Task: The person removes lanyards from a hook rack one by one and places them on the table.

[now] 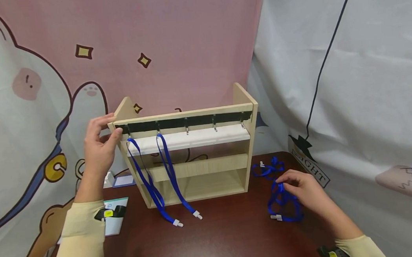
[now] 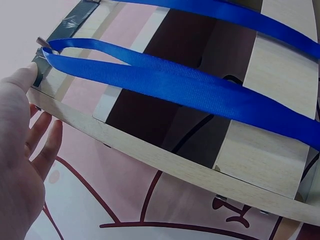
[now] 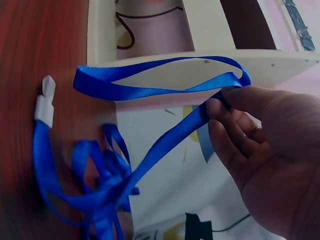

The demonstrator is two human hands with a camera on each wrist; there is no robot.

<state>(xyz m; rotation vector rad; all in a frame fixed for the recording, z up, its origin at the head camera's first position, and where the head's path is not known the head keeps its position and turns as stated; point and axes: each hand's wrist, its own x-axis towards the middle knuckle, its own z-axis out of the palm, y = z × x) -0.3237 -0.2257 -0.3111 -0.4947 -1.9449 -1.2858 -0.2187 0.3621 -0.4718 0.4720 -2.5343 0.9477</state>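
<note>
A light wooden rack stands on the dark table, with a black strip of several metal hooks along its top front. Two blue lanyards hang from the leftmost hooks: an outer lanyard and an inner lanyard, their white clips lying on the table. My left hand grips the rack's upper left corner, thumb on the black strip's end. To the right of the rack, my right hand pinches a blue lanyard by its strap; its white clip hangs low near the table.
Another blue lanyard lies bunched behind the right hand. Left of the rack are a blue-edged card, a small white block and a pale booklet. Printed curtains stand close behind and to the sides.
</note>
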